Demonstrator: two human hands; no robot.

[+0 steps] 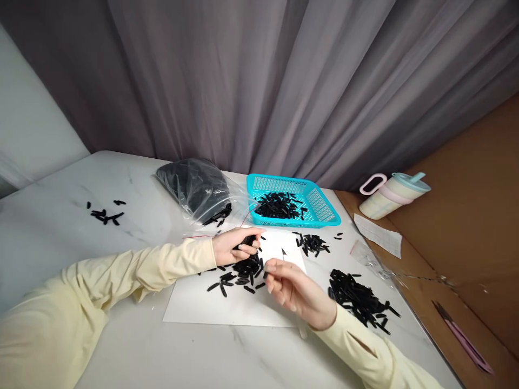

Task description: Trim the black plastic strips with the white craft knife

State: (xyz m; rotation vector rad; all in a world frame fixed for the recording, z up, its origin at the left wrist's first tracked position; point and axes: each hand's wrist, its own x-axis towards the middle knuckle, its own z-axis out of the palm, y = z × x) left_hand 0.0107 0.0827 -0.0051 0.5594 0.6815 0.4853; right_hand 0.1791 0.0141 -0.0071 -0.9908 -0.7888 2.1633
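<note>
My left hand [237, 244] is curled around several small black elongated pieces, part of which show between its fingers. My right hand [300, 294] pinches one black piece [266, 274] between thumb and fingertips, just right of the left hand. Under both hands lies a white sheet [198, 308] with a loose pile of the same black pieces [243, 270] on it. The kind of these pieces cannot be made out.
Behind the hands are a clear plastic bag [194, 189] of black pieces and a blue basket [334, 220] holding more. Other piles [359, 297] lie right and left [106, 215]. A tumbler [389, 197], paper [379, 236] and pink-handled tweezers [462, 337] are at the right.
</note>
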